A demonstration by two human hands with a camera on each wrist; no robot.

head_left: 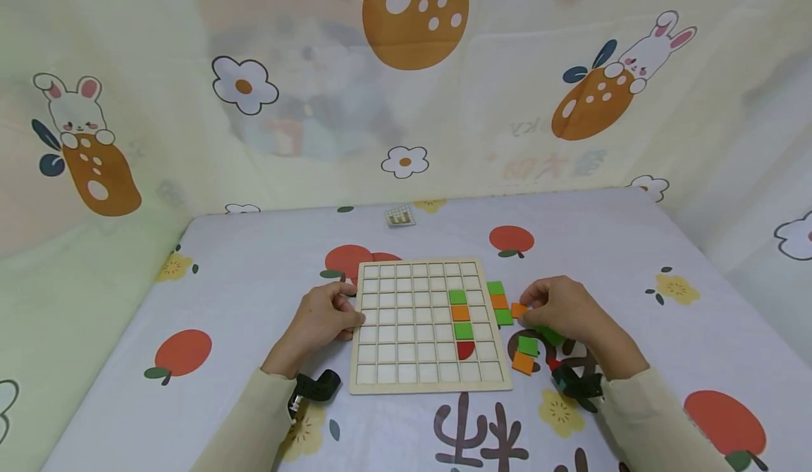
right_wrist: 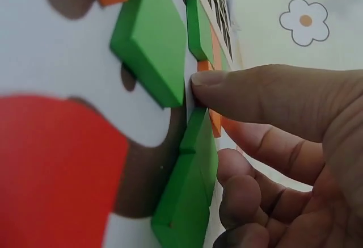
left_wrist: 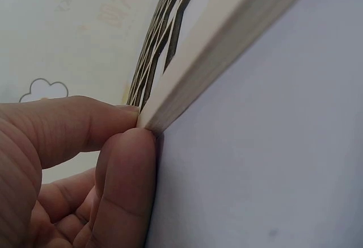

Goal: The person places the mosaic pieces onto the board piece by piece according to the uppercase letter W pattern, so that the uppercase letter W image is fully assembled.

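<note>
My left hand pinches the left edge of a square wooden grid board between thumb and finger; the left wrist view shows the board's rim at the fingertips. One column of the board holds a green tile, an orange tile, another green tile and a red round-edged tile. Right of the board, my right hand pinches a small orange tile, partly covered by the thumb in the right wrist view. Green tiles lie beneath that hand.
Against the board's right side stands a short row of green and orange tiles. Nearer me lie a loose green tile and an orange tile. A small patterned card lies at the back of the cloth-covered table.
</note>
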